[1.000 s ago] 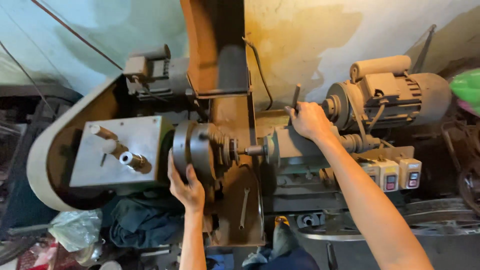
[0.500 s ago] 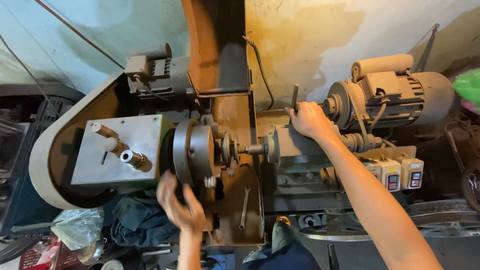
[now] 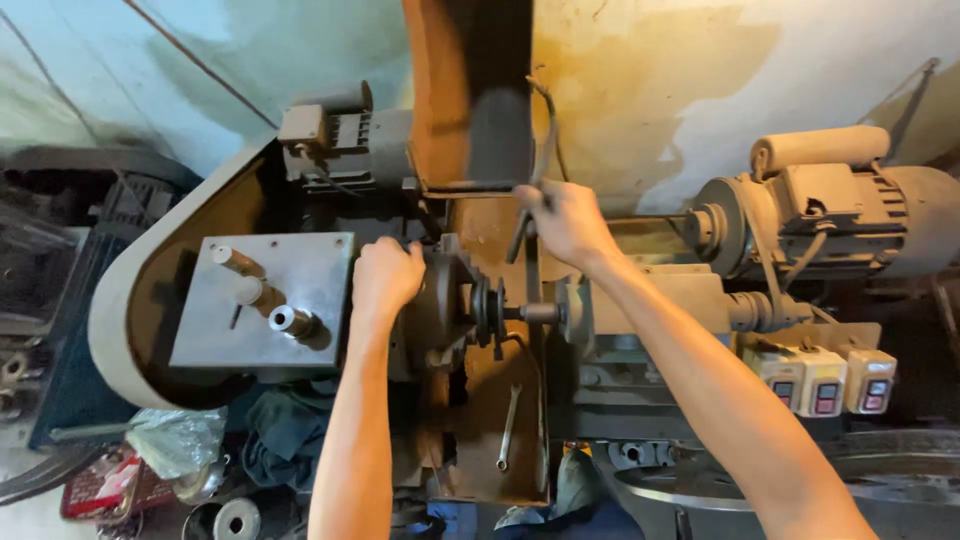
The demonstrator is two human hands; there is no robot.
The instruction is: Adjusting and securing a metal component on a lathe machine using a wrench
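Note:
An old grey lathe stands against the wall, with its round chuck (image 3: 452, 300) at the centre and a short shaft (image 3: 535, 313) running right from it. My left hand (image 3: 387, 275) is closed over the top left of the chuck. My right hand (image 3: 563, 220) is up above the shaft, gripping a dark metal tool handle (image 3: 521, 238) that points down toward the machine. A grey headstock box (image 3: 262, 298) with two knobs sits left of the chuck.
An electric motor (image 3: 850, 210) sits at the right, with a row of switch boxes (image 3: 825, 380) below it. A wrench (image 3: 507, 428) lies on the rusty tray under the chuck. Rags and a plastic bag (image 3: 175, 435) lie on the floor at lower left.
My left hand rose from under the chuck to its top left. My right hand moved left from the tailstock area to above the shaft, holding the tool handle. The view moved closer.

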